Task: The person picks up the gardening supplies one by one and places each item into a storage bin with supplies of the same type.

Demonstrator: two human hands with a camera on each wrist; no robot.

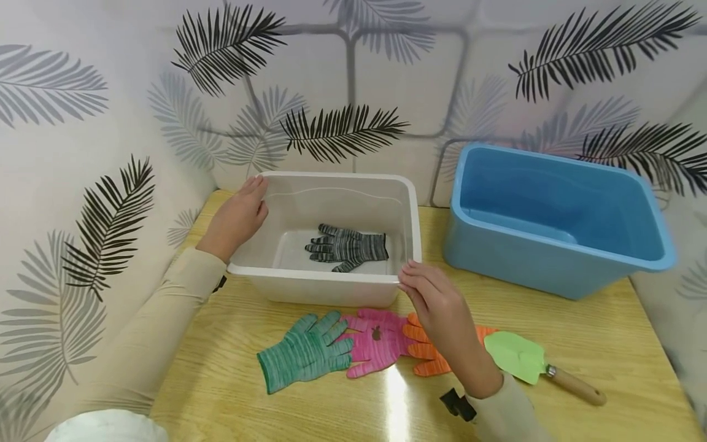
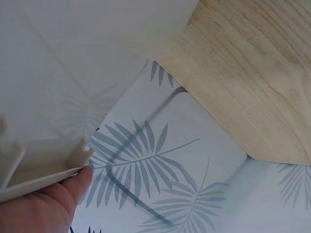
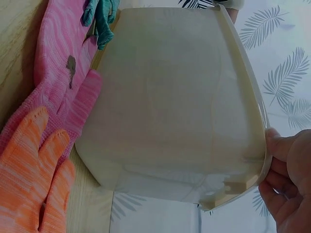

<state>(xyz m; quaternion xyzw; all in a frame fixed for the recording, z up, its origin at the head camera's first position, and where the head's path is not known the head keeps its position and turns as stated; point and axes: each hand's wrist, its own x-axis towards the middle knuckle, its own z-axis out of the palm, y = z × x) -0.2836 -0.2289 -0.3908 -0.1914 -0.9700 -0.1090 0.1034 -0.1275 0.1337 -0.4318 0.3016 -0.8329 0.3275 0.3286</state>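
Observation:
A white plastic storage bin [image 1: 326, 290] stands on the table with a grey-and-black striped knit glove [image 1: 356, 247] lying flat inside. My left hand [image 1: 234, 218] grips its left rim towards the back corner; the left wrist view shows the fingers [image 2: 80, 187] under the lip. At the front right corner, my right hand [image 1: 442, 310] pinches the rim between thumb and fingers, as the right wrist view shows. Lined up in front of the bin are a green glove [image 1: 306, 353], a pink glove [image 1: 381, 341] and an orange glove [image 1: 426, 351], partly hidden below my right hand.
To the right stands a larger blue bin [image 1: 519, 255]. A hand trowel [image 1: 516, 355] with a light green blade and wooden handle lies before it, its blade next to the orange glove. Behind the wooden table [image 1: 232, 380] rises a leaf-patterned wall [image 1: 403, 80].

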